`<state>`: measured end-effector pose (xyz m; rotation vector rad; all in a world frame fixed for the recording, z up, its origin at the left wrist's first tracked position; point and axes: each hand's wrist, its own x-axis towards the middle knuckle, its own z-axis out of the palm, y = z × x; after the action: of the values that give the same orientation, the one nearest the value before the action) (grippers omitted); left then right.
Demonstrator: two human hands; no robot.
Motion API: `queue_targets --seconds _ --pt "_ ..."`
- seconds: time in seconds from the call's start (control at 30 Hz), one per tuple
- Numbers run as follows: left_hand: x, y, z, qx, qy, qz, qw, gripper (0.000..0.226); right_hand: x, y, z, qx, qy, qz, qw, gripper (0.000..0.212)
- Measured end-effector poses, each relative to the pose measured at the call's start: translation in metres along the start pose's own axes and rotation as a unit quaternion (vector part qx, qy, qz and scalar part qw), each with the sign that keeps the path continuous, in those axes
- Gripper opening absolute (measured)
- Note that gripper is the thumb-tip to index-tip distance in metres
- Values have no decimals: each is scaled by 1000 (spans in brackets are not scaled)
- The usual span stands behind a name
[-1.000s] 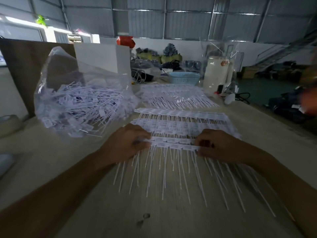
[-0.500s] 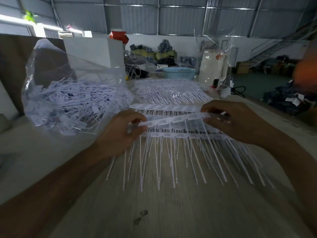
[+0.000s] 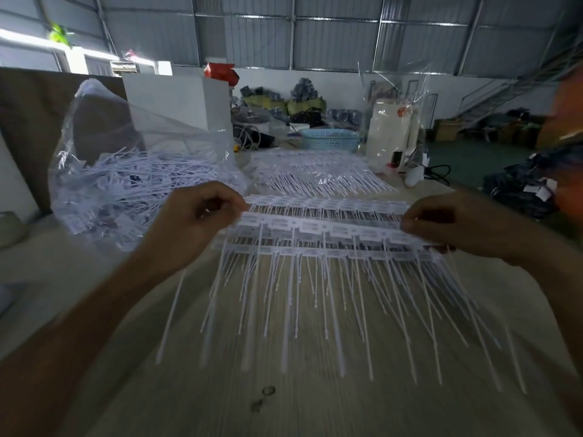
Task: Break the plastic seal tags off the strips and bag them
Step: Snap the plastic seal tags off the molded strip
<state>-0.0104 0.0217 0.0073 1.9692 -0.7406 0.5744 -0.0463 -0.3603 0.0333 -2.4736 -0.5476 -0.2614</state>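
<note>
We've got one strip of seal tags (image 3: 325, 227) pinched at each end, left hand (image 3: 192, 225) and right hand (image 3: 454, 227), held just above the other strips (image 3: 328, 252) lying on the table (image 3: 315, 398). It looks light, thin and bendy, tails dangling, so gripping the label band seems smartest. Clear bag (image 3: 132, 184) of loose tags sits to the left; behind is a cluttered metal-walled warehouse.

Bare table (image 3: 315, 405) lies open near me; the stuffed bag (image 3: 132, 184) blocks my left, layered strips (image 3: 328, 244) lie ahead.
</note>
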Motion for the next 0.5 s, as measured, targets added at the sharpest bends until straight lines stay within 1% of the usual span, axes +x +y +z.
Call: queue_targets --seconds 0.03,0.1,0.17,0.2,0.23,0.3,0.33,0.37,0.4,0.5 --pt "0 -2 -3 -10 -9 -8 1000 25 -2 -1 -2 47 -6 -6 999 28" --pt "-1 -6 -7 26 -36 -13 999 28 -4 -2 -2 121 -52 -6 991 20" --pt "-2 -12 -12 76 -57 -16 995 20 -3 0 5 149 -124 7 981 16" --pt "-3 -16 -14 101 -75 -33 991 18 -2 0 10 146 -157 13 977 15" --pt "-4 -19 -17 148 -100 -51 983 32 -1 -1 15 140 -184 14 973 14" --pt "-8 -24 -18 273 -140 -42 951 65 1 -4 26 131 -202 -2 970 15" --pt "-9 -26 -15 318 -142 -24 937 74 3 -6 31 134 -197 -14 971 16" --pt "-11 -24 -12 337 -144 -9 930 78 4 -8 36 142 -186 -23 972 17" --pt "-12 -24 -8 322 -146 3 935 76 6 -11 40 154 -169 -27 973 17" --pt "-16 -13 17 163 -155 38 974 45 13 -22 61 161 -129 -48 977 19"
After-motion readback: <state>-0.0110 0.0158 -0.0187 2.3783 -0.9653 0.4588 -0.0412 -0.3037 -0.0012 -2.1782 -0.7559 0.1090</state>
